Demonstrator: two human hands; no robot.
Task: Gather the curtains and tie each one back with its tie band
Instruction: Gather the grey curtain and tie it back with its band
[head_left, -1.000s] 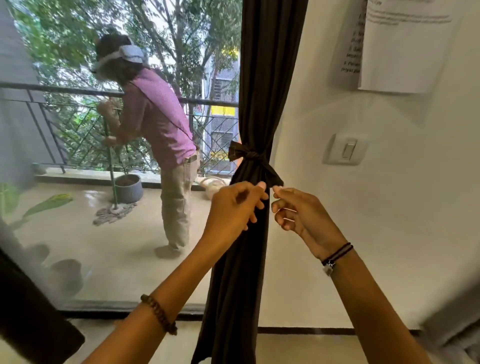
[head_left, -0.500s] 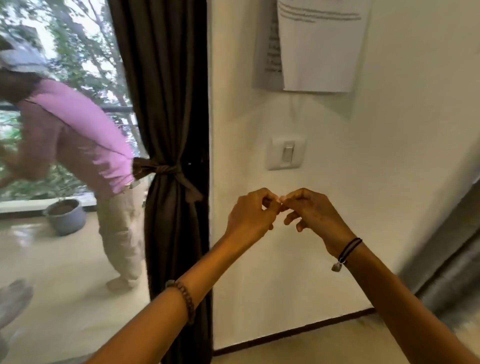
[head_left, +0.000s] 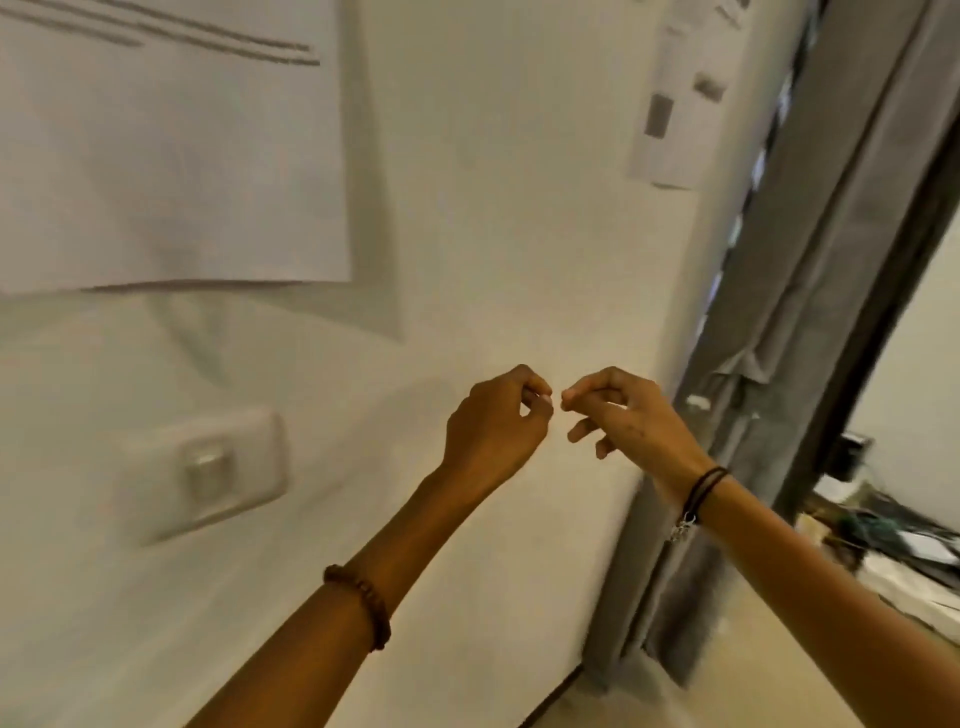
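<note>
Both hands are raised in front of a pale wall (head_left: 493, 208), fingertips almost meeting. The left hand (head_left: 493, 421) is curled, thumb and forefinger pinched together; the right hand (head_left: 623, 415) is pinched the same way, its other fingers loosely bent. Whether anything lies between the fingertips cannot be told (the frame is blurred). A beaded bracelet (head_left: 363, 603) circles the left wrist, dark cords (head_left: 701, 488) the right. A grey curtain (head_left: 789, 322) hangs at the right edge, just beyond the right hand and apart from it; it looks cinched partway down, but no band can be made out. A paper sheet (head_left: 171, 156) hangs upper left, a light switch (head_left: 208, 467) below it, another sheet (head_left: 680, 98) upper right.
</note>
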